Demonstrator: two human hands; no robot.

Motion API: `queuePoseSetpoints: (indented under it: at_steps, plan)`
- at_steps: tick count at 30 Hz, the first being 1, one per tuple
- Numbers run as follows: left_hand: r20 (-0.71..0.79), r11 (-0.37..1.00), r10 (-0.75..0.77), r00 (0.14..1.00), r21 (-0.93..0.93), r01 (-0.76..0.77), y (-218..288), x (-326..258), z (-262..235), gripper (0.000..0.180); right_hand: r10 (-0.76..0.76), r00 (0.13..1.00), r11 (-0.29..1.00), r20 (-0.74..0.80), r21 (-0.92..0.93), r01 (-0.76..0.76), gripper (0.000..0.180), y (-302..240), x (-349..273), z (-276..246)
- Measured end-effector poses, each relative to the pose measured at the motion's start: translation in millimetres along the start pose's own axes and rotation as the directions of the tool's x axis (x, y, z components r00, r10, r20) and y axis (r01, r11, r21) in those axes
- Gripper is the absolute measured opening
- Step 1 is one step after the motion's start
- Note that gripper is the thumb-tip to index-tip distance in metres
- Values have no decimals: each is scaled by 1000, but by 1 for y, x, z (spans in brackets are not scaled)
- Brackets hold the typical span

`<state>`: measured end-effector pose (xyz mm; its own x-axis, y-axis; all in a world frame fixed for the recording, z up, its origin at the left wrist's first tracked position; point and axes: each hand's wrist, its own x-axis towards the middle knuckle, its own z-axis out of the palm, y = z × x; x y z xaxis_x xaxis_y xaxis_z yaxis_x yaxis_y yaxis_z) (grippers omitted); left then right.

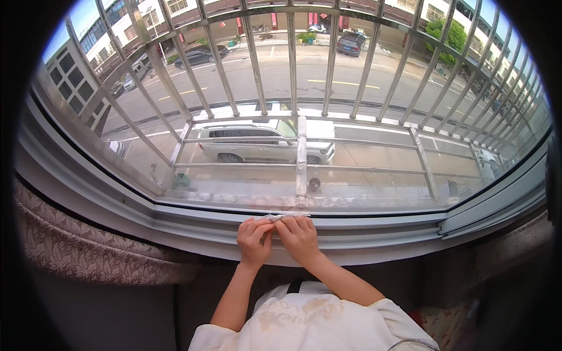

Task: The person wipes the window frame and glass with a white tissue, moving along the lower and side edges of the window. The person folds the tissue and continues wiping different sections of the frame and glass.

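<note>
Both my hands meet at the lower rail of a window frame [374,224]. A crumpled white wipe or tissue [293,214] shows as a thin strip along the glass edge, just beyond my fingers. My left hand [254,240] is closed, its fingers curled on the wipe's left part. Beside it, my right hand [298,238] pinches the wipe, with the knuckles raised. The fingertips of the two hands nearly touch, and most of the wipe is hidden behind them. Past the rail stands the window glass [374,196].
Metal security bars [301,155] form a cage outside the glass. Below lies a street with a parked white SUV [257,140]. A patterned curtain [88,251] hangs at the left, and a sliding window track [497,210] runs along the right.
</note>
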<state>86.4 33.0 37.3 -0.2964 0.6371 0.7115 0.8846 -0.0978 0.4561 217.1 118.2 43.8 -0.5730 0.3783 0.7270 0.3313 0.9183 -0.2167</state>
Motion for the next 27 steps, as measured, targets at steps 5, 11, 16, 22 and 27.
queuePoseSetpoints:
  at_steps: [5, 11, 16, 22, 27]
  plan:
    - [57, 998, -32, 998, -58, 35, 4, -4, -3, 26, -15, 1000, 999, -4, 51, 15, 23, 14, 0, -10]
    - [18, 991, 13, 1000, 135, -16, 1, -16, 14, 28, 87, 996, 996, -24, -16, -87, 21, 59, -36, -54]
    - [-38, 972, 39, 999, 231, -29, 5, -13, 24, 13, 198, 969, 966, -148, -136, -218, 14, 120, -81, -116]
    - [-75, 963, 35, 997, 268, -14, 10, -11, 26, 10, 309, 909, 884, -280, -267, -383, 13, 188, -131, -177]
    - [-78, 966, 26, 997, 257, -5, 9, -12, 29, 9, 381, 848, 750, -369, -412, -517, 16, 239, -164, -218]
